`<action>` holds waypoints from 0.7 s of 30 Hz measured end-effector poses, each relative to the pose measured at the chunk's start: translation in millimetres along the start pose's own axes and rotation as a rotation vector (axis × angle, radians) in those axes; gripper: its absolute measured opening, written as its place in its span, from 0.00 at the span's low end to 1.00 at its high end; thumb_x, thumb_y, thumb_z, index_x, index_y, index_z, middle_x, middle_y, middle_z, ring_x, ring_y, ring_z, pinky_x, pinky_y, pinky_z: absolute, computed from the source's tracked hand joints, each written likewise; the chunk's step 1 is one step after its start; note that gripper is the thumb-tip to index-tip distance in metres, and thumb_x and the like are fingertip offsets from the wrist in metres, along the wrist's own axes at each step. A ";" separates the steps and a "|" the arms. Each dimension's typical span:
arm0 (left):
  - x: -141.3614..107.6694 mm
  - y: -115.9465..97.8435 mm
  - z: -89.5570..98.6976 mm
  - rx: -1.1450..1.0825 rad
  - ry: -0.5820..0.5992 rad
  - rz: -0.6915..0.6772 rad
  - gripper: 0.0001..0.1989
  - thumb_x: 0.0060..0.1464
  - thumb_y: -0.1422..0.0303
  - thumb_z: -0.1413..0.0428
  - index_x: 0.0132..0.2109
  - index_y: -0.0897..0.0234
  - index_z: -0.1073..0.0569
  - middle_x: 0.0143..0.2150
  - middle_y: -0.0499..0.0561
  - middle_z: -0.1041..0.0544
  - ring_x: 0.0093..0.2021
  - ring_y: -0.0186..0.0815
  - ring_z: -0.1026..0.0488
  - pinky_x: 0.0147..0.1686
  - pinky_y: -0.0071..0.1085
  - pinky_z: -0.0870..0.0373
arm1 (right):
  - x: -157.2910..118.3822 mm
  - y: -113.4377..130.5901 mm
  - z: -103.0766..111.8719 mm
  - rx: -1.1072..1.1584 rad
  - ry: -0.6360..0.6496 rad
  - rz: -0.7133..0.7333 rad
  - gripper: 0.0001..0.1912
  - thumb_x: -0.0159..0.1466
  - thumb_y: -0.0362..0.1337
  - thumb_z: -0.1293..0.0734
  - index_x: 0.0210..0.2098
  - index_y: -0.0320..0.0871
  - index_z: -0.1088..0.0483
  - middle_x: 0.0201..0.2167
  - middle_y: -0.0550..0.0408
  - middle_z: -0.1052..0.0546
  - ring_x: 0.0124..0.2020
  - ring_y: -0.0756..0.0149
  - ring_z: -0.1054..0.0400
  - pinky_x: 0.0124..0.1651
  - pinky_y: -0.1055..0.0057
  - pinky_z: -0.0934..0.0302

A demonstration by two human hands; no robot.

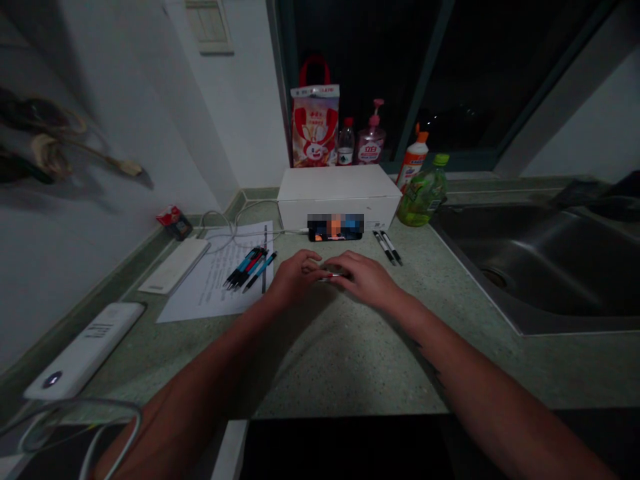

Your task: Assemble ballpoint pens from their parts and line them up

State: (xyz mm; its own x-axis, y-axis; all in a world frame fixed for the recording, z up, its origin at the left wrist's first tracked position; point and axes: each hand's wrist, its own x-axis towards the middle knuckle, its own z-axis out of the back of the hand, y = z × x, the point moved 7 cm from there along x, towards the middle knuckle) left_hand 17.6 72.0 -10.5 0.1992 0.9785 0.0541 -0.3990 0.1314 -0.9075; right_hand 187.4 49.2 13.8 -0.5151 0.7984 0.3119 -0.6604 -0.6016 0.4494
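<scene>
L hand & R hand are together, ctr of frame, fingers clamped on a slim item; light, level grip low over surface probs steadies it best.

The table is coloured green with dark speckles; the bag is patterned in red and white; the sheet is marked with dark lines on white; the box is coloured white.

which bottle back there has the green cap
The greenish bottle nearest the sink. The small bottle has a red cap, the pump bottle a pink top, the remaining bottle orange.
</scene>
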 end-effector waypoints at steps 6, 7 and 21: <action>-1.9 -2.5 -6.7 -0.102 0.033 -0.006 0.11 0.52 0.69 0.33 0.42 0.61 0.23 0.34 0.49 0.15 0.38 0.39 0.17 0.43 0.35 0.23 | 1.2 0.0 -2.8 0.022 -0.014 -0.007 0.08 0.74 0.34 0.32 0.48 0.48 0.21 0.44 0.51 0.19 0.46 0.59 0.25 0.48 0.65 0.37; -1.6 -3.1 -4.3 -0.093 0.011 -0.008 0.10 0.52 0.69 0.33 0.42 0.61 0.22 0.35 0.49 0.14 0.38 0.39 0.17 0.43 0.35 0.23 | 1.5 -3.4 -0.7 0.023 -0.030 -0.034 0.08 0.75 0.35 0.33 0.47 0.47 0.21 0.44 0.50 0.19 0.46 0.59 0.25 0.47 0.65 0.38; -3.5 -15.3 11.9 0.123 -0.124 0.032 0.04 0.57 0.68 0.36 0.35 0.61 0.16 0.33 0.50 0.14 0.35 0.37 0.19 0.40 0.32 0.25 | 3.2 -20.9 4.3 0.240 -0.171 -0.180 0.04 0.70 0.35 0.29 0.43 0.46 0.22 0.41 0.51 0.18 0.41 0.59 0.25 0.46 0.63 0.35</action>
State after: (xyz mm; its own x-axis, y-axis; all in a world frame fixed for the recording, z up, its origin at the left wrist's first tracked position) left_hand 12.4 68.5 8.1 0.0755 0.9936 0.0838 -0.5114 0.1108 -0.8522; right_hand 202.0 64.4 9.0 -0.2895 0.8959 0.3369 -0.5743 -0.4442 0.6876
